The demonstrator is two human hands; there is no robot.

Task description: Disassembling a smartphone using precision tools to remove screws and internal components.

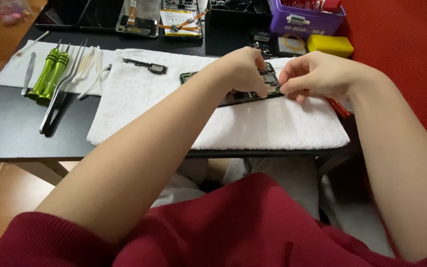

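- Already, we have the opened phone (pixel 233 96) lying on the white towel (pixel 174 113), back off, boards bare.
- Our left hand (pixel 243 69) presses fingertips on it; right hand (pixel 317 74) pinches at its edge.
- A loose black part (pixel 147 66) lies aside; reassembly seems undone.

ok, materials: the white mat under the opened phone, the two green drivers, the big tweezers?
White mat: looks like terry cloth, with a soft, matte, nubby pile. Green drivers: glossy metallic green handles, probably anodised metal or maybe plastic, with bare steel-looking shafts. Tweezers: grey, dull sheen, likely steel.
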